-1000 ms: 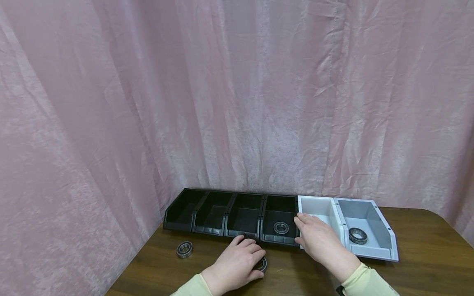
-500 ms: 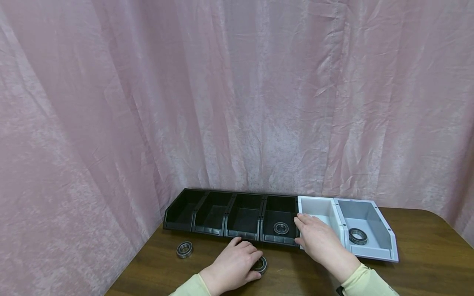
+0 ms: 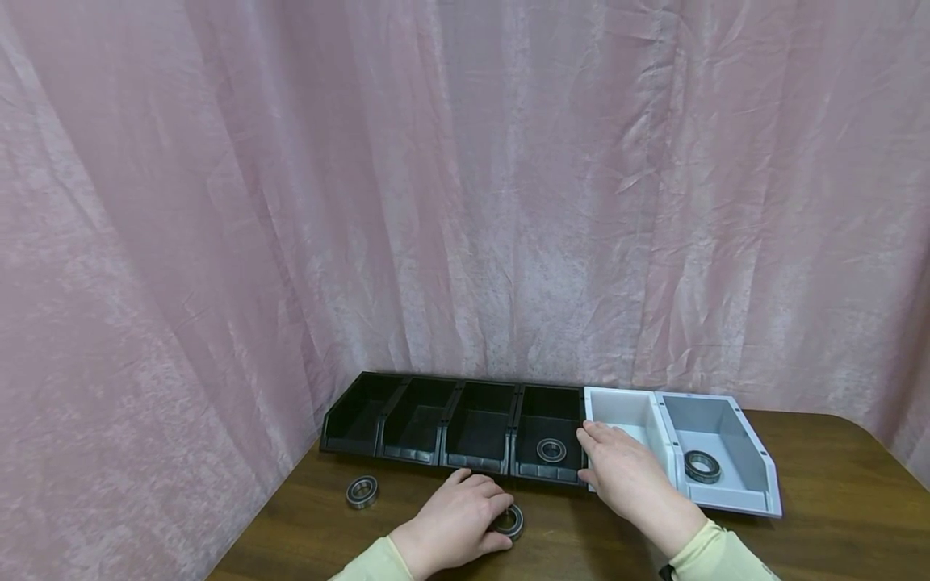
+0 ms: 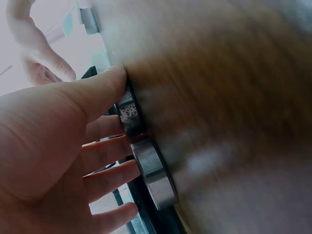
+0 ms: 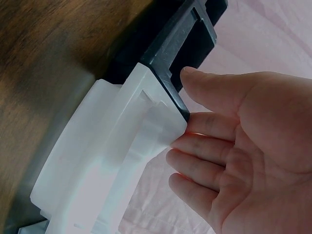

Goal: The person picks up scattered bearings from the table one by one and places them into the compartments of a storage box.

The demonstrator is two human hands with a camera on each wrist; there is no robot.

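Note:
Near the front of the table, my left hand (image 3: 458,520) is around a metal ball bearing (image 3: 513,523), thumb at its near edge and fingers at its far edge. The left wrist view shows the bearing (image 4: 129,114) low by the wood, beside the thumb and index finger of the hand (image 4: 63,131). My right hand (image 3: 628,468) reaches over the white bin (image 3: 617,395), fingers extended, tips by its wall next to the black bins. From the right wrist, the relaxed fingers of the hand (image 5: 253,141) are at the corner of the white bin (image 5: 112,146).
A second bearing (image 3: 362,491) lies on the wooden table (image 3: 835,476) at the left. Another bearing (image 3: 551,449) sits in the rightmost black bin (image 3: 534,403), one more bearing (image 3: 701,466) in the grey bin (image 3: 726,428). Several black bins stand joined in a row before a pink curtain (image 3: 465,194).
My left hand has shifted slightly to the left, so more of the bearing beside it shows. The right hand and the bins stay as they were.

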